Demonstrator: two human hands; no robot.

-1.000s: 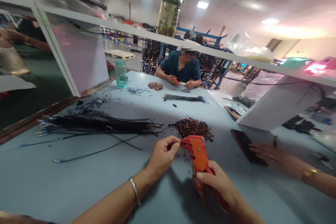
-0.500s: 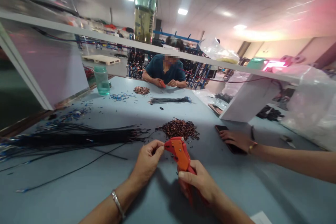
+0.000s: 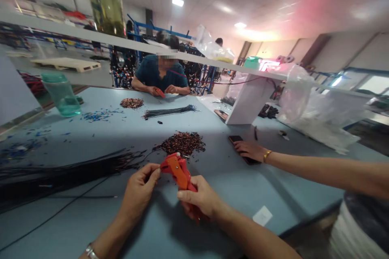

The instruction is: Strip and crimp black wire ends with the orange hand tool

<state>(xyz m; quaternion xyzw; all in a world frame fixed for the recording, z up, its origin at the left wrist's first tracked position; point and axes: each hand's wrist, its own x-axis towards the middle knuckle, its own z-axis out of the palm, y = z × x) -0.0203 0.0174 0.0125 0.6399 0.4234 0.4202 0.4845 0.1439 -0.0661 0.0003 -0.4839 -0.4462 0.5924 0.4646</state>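
Where black wires (image 3: 75,175) are spread on the table (image 3: 219,178) to the left of the left hand (image 3: 138,188), blue pieces (image 3: 99,115) are found scattered beyond them, beside a green bottle (image 3: 62,96). The left hand is closed in a pinch, thumb against fingertip, at the nose of a red-and-orange hand tool (image 3: 175,166); whether anything is held in the pinch cannot be told. Beyond the tool, a heap of copper-and-black scraps (image 3: 184,142) is noted, with a second wire bundle (image 3: 170,110) laid farther off, before a seated person (image 3: 162,73). The tool is gripped by its handle in the right hand (image 3: 202,197), fingers wrapped round it; how far it is squeezed cannot be told. To the right of the right hand, a phone (image 3: 234,139) is partly covered by a co-worker's hand (image 3: 251,151), and a white card (image 3: 263,215) is laid nearer.
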